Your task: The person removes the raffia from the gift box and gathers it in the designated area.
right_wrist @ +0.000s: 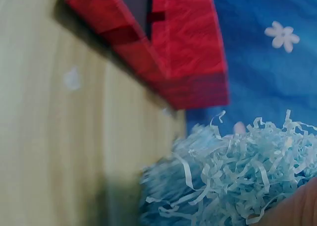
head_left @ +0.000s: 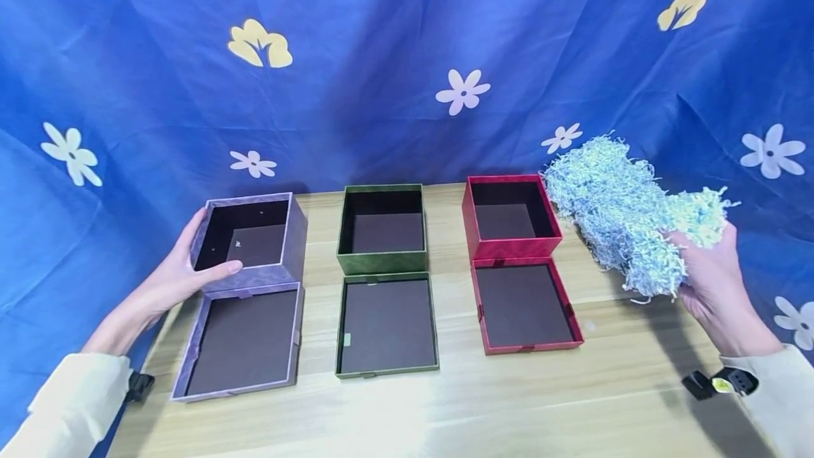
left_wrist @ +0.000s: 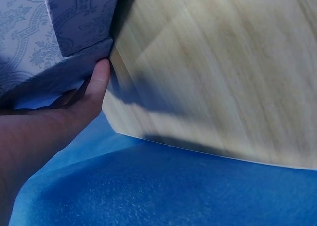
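At the left stands an open-topped purple box (head_left: pixel 294 239) with a dark inside. My left hand (head_left: pixel 184 263) rests against it, the thumb stretched along its front rim and the fingers along its left side. In the left wrist view the purple patterned box (left_wrist: pixel 81 20) touches a fingertip at its lower corner. At the right, my right hand (head_left: pixel 715 267) grips a large clump of pale blue shredded paper (head_left: pixel 610 207), beside the red box (head_left: pixel 511 249). The right wrist view shows loose paper strands (right_wrist: pixel 237 171) over part of that hand.
A green open box (head_left: pixel 381 262) stands in the middle. In front of the boxes lie a purple lid (head_left: pixel 244 341), a green lid (head_left: pixel 388 327) and a red lid (head_left: pixel 524 306), undersides up. Blue flowered cloth (head_left: pixel 381 90) hangs behind the wooden table (head_left: pixel 458 401).
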Action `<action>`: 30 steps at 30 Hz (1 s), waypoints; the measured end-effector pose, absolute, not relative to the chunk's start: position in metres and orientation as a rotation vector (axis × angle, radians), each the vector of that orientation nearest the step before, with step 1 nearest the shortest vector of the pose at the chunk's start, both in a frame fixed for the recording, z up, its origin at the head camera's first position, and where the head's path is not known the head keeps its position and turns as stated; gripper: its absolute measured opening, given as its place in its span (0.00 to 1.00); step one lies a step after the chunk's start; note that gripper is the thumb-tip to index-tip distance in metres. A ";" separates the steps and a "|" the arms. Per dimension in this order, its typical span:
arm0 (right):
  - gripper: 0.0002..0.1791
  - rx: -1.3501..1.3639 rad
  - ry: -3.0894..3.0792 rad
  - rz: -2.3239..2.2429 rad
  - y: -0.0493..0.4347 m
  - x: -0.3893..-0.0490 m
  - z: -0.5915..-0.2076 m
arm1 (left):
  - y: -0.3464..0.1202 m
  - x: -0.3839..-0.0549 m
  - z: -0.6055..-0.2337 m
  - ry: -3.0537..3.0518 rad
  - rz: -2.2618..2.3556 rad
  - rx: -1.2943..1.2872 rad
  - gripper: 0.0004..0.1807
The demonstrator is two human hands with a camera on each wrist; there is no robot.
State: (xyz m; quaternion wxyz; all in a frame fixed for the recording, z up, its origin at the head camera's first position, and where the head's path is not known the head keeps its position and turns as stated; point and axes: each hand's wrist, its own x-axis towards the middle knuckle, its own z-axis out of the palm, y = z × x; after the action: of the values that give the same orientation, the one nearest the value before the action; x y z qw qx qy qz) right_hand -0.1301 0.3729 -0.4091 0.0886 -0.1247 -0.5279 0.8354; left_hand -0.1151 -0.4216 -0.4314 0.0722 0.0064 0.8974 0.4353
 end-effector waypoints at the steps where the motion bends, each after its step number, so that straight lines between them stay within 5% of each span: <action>1: 0.38 -0.405 -1.571 2.468 0.375 -0.130 -0.414 | -0.421 -0.115 -0.432 2.697 1.308 0.021 0.65; 12: 0.33 -0.673 -1.576 2.461 0.397 -0.140 -0.462 | -0.421 -0.115 -0.432 2.680 1.311 0.015 0.65; 19: 0.59 -0.741 -2.605 1.828 0.406 -0.144 -0.464 | -0.424 -0.112 -0.434 2.685 1.328 0.002 0.64; 30: 0.64 -0.483 -3.139 1.297 0.418 -0.134 -0.445 | -0.422 -0.117 -0.433 2.689 1.278 0.034 0.64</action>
State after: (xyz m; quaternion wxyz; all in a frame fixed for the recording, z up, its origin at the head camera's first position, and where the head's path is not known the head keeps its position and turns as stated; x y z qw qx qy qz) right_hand -0.1340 0.4178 -0.4454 -0.1440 -0.1393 -0.9055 0.3740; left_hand -0.1165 -0.4224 -0.4329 0.0818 0.0113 0.9001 0.4277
